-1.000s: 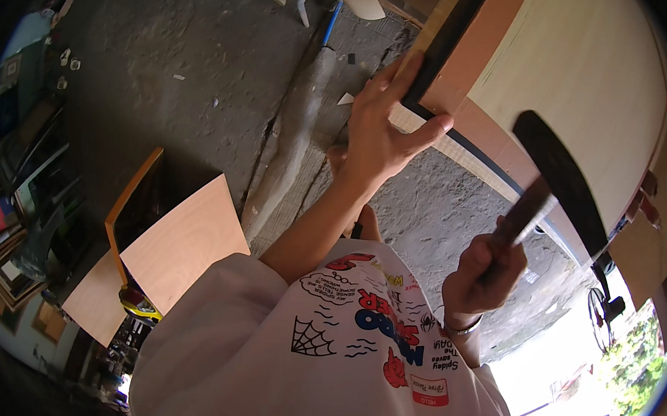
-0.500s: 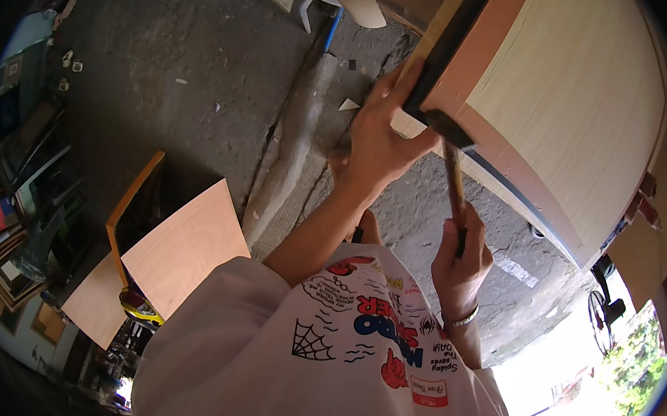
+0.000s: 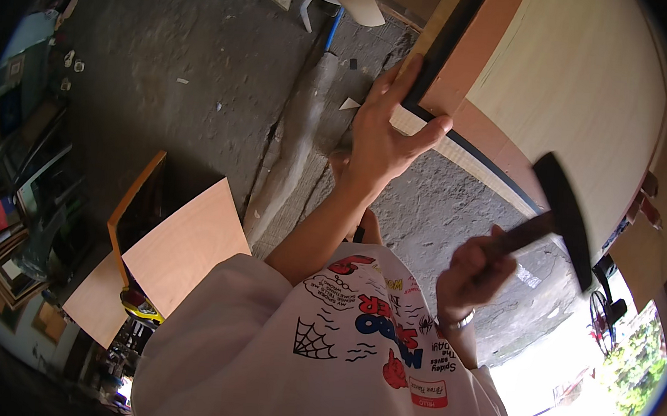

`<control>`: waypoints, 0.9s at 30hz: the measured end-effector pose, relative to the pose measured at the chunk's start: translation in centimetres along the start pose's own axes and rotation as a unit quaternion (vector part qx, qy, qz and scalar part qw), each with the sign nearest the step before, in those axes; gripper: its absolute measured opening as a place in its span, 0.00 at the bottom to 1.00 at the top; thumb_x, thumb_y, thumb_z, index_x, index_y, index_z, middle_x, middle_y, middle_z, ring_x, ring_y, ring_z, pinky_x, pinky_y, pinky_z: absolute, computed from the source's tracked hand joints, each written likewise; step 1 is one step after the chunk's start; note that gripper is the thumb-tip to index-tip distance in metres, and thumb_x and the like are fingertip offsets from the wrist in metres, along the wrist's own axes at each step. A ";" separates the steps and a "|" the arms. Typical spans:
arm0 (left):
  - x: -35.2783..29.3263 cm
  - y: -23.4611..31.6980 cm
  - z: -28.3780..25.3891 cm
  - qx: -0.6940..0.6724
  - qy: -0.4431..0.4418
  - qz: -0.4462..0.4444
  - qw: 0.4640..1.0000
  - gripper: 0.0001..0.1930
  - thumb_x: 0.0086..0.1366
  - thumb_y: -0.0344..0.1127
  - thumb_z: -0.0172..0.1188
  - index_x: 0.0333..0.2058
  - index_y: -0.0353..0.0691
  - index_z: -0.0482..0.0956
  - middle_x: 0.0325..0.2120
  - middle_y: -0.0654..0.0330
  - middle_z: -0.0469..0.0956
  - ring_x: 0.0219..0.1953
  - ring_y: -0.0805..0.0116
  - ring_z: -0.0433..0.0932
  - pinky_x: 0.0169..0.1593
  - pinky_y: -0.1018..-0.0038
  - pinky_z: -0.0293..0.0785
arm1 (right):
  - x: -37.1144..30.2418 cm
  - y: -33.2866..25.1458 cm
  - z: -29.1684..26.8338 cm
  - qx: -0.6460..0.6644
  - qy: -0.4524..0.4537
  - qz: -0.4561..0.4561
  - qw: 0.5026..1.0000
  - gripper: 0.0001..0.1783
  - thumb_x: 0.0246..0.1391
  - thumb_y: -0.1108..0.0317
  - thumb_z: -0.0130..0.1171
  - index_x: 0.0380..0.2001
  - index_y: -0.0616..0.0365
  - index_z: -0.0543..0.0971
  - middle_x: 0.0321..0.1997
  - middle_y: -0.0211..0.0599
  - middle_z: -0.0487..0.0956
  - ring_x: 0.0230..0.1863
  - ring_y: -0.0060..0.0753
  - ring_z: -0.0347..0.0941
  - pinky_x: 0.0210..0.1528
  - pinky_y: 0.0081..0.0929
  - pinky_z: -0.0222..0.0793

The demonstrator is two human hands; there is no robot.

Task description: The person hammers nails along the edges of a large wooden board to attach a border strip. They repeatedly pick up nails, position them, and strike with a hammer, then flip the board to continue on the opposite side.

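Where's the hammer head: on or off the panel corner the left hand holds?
Off; the hammer head shows well right of the left hand and panel corner.

The hammer head [image 3: 561,220] looks like dark, matt metal, its handle [image 3: 523,235] like worn brown wood, though blurred; the broad panel [image 3: 574,86] shows pale, straight-grained wood or veneer with a smooth, low sheen; its border [image 3: 455,73] is smooth, flat reddish brown, and the black edging [image 3: 447,50] is dark and matt, its material unclear; the plywood sheet [image 3: 187,248] is smooth, unvarnished-looking and pinkish; the floor [image 3: 182,50] is rough, pitted grey concrete; the T-shirt [image 3: 209,331] is soft, matt white cloth with flat coloured prints; the wristband [image 3: 462,321] gleams like polished metal.
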State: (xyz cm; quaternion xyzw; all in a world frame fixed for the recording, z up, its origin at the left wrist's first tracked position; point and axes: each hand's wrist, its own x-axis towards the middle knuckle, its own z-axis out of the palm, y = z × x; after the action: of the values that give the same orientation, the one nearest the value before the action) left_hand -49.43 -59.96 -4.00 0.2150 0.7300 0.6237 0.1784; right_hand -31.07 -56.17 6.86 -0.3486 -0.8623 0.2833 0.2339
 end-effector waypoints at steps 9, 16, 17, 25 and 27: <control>-0.1 -0.2 0.0 0.029 0.003 0.009 1.000 0.46 0.53 0.48 0.77 0.68 0.35 0.71 0.61 0.45 0.74 0.59 0.48 0.79 0.59 0.60 0.79 | 0.5 0.1 0.2 -0.097 -0.103 -0.009 0.990 0.16 0.71 0.66 0.55 0.52 0.69 0.75 0.29 0.42 0.81 0.23 0.34 0.78 0.27 0.29 0.72; 0.0 -0.2 0.2 0.016 0.011 0.016 1.000 0.44 0.54 0.46 0.76 0.67 0.35 0.71 0.61 0.44 0.74 0.59 0.49 0.80 0.58 0.61 0.79 | 1.1 0.3 0.3 -0.054 -0.143 0.039 0.987 0.15 0.68 0.69 0.58 0.52 0.68 0.75 0.32 0.47 0.84 0.26 0.46 0.84 0.25 0.36 0.77; 0.1 -0.2 0.3 0.021 0.014 0.021 0.999 0.44 0.54 0.46 0.76 0.67 0.35 0.71 0.61 0.44 0.74 0.59 0.49 0.80 0.58 0.61 0.80 | 1.2 0.5 0.5 -0.087 -0.213 0.073 0.970 0.15 0.67 0.70 0.59 0.52 0.69 0.75 0.32 0.48 0.84 0.26 0.46 0.85 0.25 0.37 0.78; 0.1 -0.2 0.0 0.024 0.003 0.024 0.999 0.44 0.55 0.47 0.77 0.67 0.34 0.71 0.61 0.42 0.74 0.61 0.48 0.78 0.59 0.61 0.78 | 1.1 1.4 0.1 -0.070 -0.186 0.057 0.978 0.15 0.67 0.70 0.60 0.51 0.67 0.74 0.32 0.47 0.85 0.27 0.47 0.86 0.24 0.35 0.77; 0.1 -0.1 0.1 0.024 0.008 0.026 0.999 0.44 0.56 0.47 0.77 0.67 0.32 0.71 0.61 0.41 0.73 0.62 0.47 0.77 0.61 0.61 0.77 | 0.5 1.6 -0.7 0.004 -0.103 0.049 0.993 0.15 0.70 0.66 0.57 0.51 0.68 0.74 0.27 0.39 0.80 0.22 0.31 0.78 0.23 0.27 0.70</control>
State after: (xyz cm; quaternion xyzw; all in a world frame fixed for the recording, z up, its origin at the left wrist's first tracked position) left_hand -49.50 -59.82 -4.15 0.2326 0.7405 0.6121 0.1511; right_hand -30.29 -54.62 6.41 -0.3581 -0.8626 0.3325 0.1310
